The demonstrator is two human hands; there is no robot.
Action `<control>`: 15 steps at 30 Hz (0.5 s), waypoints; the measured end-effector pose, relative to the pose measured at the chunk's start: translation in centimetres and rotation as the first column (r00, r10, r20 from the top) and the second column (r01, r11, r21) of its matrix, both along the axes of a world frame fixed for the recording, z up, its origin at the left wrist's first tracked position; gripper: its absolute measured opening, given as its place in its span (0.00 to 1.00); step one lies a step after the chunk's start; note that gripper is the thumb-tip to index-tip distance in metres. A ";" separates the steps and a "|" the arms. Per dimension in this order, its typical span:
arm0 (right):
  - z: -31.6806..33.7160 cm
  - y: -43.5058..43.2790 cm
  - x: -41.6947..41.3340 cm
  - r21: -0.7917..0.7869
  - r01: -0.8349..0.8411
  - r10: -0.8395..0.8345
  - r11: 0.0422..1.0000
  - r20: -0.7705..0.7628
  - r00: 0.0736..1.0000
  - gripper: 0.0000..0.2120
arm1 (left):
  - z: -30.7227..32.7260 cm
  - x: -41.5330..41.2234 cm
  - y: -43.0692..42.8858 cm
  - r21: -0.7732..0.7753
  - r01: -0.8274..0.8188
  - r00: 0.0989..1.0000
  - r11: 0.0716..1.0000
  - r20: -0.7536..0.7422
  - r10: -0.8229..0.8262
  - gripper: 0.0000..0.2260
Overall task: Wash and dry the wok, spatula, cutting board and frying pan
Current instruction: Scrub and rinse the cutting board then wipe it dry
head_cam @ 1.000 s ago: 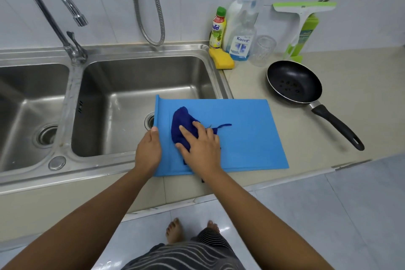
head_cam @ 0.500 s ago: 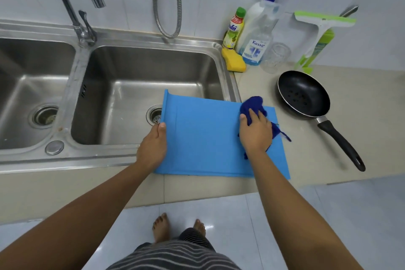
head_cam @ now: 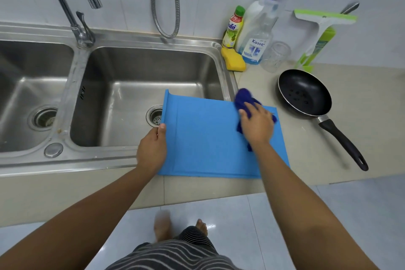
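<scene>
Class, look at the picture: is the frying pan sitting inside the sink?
No, the frying pan rests on the counter, to the right of the sink.

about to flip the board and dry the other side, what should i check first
1. Board steadied: left hand grips its left edge. Ok.
2. Cloth in contact: right hand presses it on the board's far right corner. Ok.
3. Board fully supported: its left end hangs over the sink basin. Not ok.
4. Top face dry: no drops show, but the surface is too uniform to judge. Cannot tell.
5. Room to turn the board: pan lies apart from it on the right, handle towards the counter edge. Ok.
</scene>
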State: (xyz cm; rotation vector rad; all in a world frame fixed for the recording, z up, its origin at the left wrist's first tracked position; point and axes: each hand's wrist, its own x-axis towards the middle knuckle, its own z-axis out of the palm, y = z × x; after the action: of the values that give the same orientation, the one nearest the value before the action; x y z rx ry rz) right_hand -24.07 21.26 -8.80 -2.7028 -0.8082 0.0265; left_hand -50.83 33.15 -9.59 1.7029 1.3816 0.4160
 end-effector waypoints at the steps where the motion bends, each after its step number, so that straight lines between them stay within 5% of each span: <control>1: 0.0 -1.3 0.7 -0.012 0.093 -0.093 0.996 -0.004 0.996 0.21 | 0.0 0.0 0.0 0.000 0.001 1.000 1.000 0.002 -0.001 0.22; 4: 0.0 -2.5 -0.8 -0.011 0.309 -0.309 0.951 -0.010 0.951 0.21 | 0.1 0.2 0.1 0.000 0.014 1.000 1.000 -0.014 -0.014 0.22; 6: 0.1 -1.2 -4.0 0.024 0.288 -0.287 0.957 -0.009 0.958 0.20 | 0.0 0.2 0.2 0.011 0.016 1.000 1.000 -0.015 -0.016 0.23; 10: -0.5 2.2 -12.5 0.089 -0.049 0.047 0.995 0.015 0.999 0.18 | -0.3 0.2 0.2 0.031 0.008 1.000 0.999 -0.002 -0.008 0.24; 15: -0.4 1.6 -14.2 0.075 -0.364 0.365 0.928 -0.007 0.931 0.19 | -0.3 0.1 0.0 0.043 -0.003 1.000 0.999 0.014 0.003 0.23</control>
State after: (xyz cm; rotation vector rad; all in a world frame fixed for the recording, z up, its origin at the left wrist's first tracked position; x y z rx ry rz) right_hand -38.25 22.90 -9.18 -2.4428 -1.2688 0.1074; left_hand -50.68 33.16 -9.92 1.7297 1.3740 0.4618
